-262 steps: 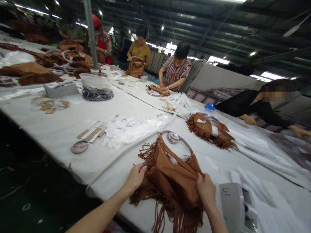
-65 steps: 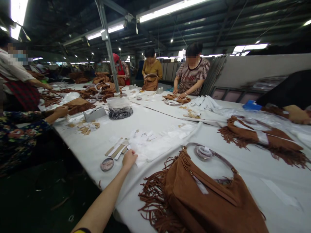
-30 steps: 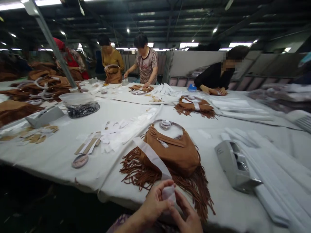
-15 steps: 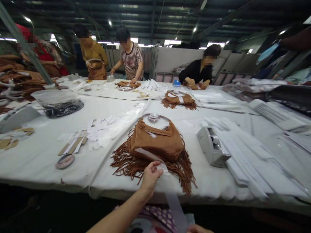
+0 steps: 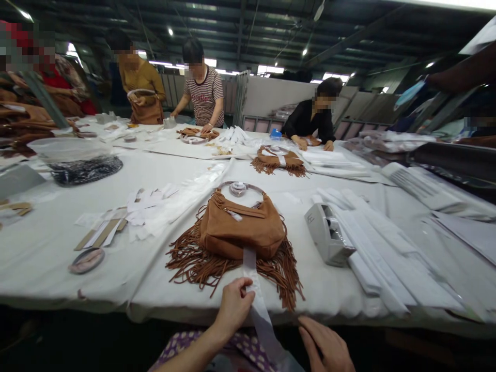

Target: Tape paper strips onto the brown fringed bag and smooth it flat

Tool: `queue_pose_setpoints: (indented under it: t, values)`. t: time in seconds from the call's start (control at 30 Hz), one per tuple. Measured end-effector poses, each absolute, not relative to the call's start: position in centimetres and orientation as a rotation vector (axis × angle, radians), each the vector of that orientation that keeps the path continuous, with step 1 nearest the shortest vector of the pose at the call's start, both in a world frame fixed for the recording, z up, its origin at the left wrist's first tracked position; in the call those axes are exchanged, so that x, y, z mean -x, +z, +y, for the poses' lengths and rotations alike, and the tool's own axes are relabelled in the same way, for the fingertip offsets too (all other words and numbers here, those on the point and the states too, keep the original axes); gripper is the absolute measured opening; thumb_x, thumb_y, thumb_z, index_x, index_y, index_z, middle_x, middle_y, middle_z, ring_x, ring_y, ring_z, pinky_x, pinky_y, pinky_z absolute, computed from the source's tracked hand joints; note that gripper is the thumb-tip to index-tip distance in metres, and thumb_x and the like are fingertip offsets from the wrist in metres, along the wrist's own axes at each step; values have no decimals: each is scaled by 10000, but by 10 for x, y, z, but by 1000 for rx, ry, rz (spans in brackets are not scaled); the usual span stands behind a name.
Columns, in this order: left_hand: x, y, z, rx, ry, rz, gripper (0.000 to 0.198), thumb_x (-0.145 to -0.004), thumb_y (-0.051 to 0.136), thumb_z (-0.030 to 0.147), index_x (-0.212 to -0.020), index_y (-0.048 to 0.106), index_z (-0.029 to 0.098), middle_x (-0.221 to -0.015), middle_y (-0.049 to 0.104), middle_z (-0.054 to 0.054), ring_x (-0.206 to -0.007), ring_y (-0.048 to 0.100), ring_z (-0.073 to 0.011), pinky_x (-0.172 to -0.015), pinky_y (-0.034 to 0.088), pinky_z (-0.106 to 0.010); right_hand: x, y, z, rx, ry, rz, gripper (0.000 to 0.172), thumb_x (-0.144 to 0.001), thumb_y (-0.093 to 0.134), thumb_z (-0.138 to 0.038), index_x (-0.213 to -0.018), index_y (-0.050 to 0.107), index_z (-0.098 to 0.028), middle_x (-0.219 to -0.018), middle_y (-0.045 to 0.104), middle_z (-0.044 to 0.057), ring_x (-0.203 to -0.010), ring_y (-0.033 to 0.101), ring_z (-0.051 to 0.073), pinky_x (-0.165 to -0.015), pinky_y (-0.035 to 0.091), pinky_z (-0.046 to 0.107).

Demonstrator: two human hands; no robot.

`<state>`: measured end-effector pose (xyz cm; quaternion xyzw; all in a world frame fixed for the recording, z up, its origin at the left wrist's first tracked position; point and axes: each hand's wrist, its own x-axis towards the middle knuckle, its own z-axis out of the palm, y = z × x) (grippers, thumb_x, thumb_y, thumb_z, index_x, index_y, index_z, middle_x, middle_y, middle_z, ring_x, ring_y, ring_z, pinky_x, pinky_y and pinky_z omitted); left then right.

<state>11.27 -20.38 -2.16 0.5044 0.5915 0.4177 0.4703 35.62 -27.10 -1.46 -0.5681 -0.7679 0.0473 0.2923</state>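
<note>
Here's the brown fringed bag (image 5: 242, 232), upright near the middle of the table (image 5: 104, 289), its handle arching toward twelve o'clock and its tassels spread at either side. At six o'clock from it, the left hand (image 5: 234, 305) has its grip closed, thumb against fingers, pinching a translucent strip (image 5: 261, 315)! That strip overlaps the bag's lower front edge, though contact there is hard to judge, and trails down past the table's near edge. Between four and five o'clock, the right hand (image 5: 327, 345) shows a loose, half-open grip, fingers bent, nothing seen between them, just beside the strip's lower end. Round the dial: a grey tape dispenser (image 5: 329, 235) at three, card strips (image 5: 103, 230) at nine, a second fringed bag (image 5: 279, 161) at one, and a striped-shirted co-worker (image 5: 205, 95) beyond at eleven.
</note>
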Motion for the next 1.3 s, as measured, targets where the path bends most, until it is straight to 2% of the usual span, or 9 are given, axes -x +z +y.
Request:
queue_pose_setpoints:
  t: [0.13, 0.3, 0.37, 0.43, 0.5, 0.67, 0.87, 1.07, 1.3]
  values:
    - [-115, -22, -206, -1284, 1026, 1434, 208, -717, 527, 159, -904, 615, 176, -751, 635, -20, -660, 566, -172, -645, 424, -280, -271, 4, -214, 1278, 252, -2103, 293, -960, 406, -284, -1139, 623, -203, -1087, 662, 111, -1022, 624, 221, -895, 526, 369]
    - [-100, -20, -205, -1371, 1031, 1342, 195, -755, 477, 113, -919, 517, 209, -910, 639, -40, -811, 601, -181, -719, 461, -279, -228, -16, -186, 1398, 410, -2097, 201, -928, 436, -199, -967, 633, -205, -869, 603, 51, -781, 622, 185, -706, 521, 302]
    - [-86, -15, -203, -1612, 987, 1509, 195, -801, 515, 172, -988, 550, 212, -1015, 620, -69, -950, 573, -230, -837, 448, -346, -230, -25, -186, 1425, 372, -2080, 177, -911, 476, -179, -1016, 618, -196, -901, 601, 57, -819, 622, 191, -740, 508, 303]
    - [-74, -10, -199, -1887, 916, 1799, 294, -823, 563, 247, -1115, 564, 214, -1194, 550, -111, -1143, 466, -312, -978, 362, -453, -232, -28, -188, 1469, 324, -2089, 173, -906, 500, -176, -1038, 610, -196, -915, 601, 60, -829, 618, 192, -747, 492, 295]
    - [-65, -5, -192, -2056, 756, 2072, 394, -828, 596, 320, -1202, 549, 204, -1283, 474, -146, -1211, 383, -375, -1014, 302, -526, -230, -25, -188, 1558, 267, -2117, 126, -903, 522, -182, -976, 623, -203, -883, 596, 52, -790, 613, 190, -704, 466, 283]
    - [-56, -6, -172, -2201, 393, 2211, 313, -907, 501, 446, -1067, 603, 197, -1042, 533, -120, -1003, 494, -327, -867, 418, -459, -222, -18, -184, 1640, 168, -2145, 147, -910, 521, -171, -797, 607, -211, -796, 592, 26, -706, 589, 166, -637, 388, 267]
    - [-42, -18, -151, -2162, 279, 1994, 232, -953, 368, 180, -1057, 574, 200, -985, 559, -115, -864, 599, -269, -697, 459, -336, -221, -33, -187, 1526, 59, -2135, 235, -949, 403, -135, -781, 559, -188, -789, 551, 41, -780, 532, 187, -721, 376, 294]
    - [-30, -18, -130, -2042, 488, 1847, 114, -953, 457, 234, -951, 565, 199, -878, 656, -74, -825, 649, -232, -695, 418, -282, -221, -42, -186, 1433, -25, -2113, 209, -956, 403, -141, -855, 584, -172, -834, 548, 53, -819, 488, 194, -762, 371, 306]
    - [-33, -13, -119, -1878, 786, 1763, 187, -922, 510, 187, -736, 526, 184, -724, 640, -23, -701, 602, -156, -644, 353, -226, -220, -52, -177, 1299, -180, -2189, 150, -893, 508, -82, -941, 623, -166, -828, 563, 48, -797, 476, 200, -725, 371, 297]
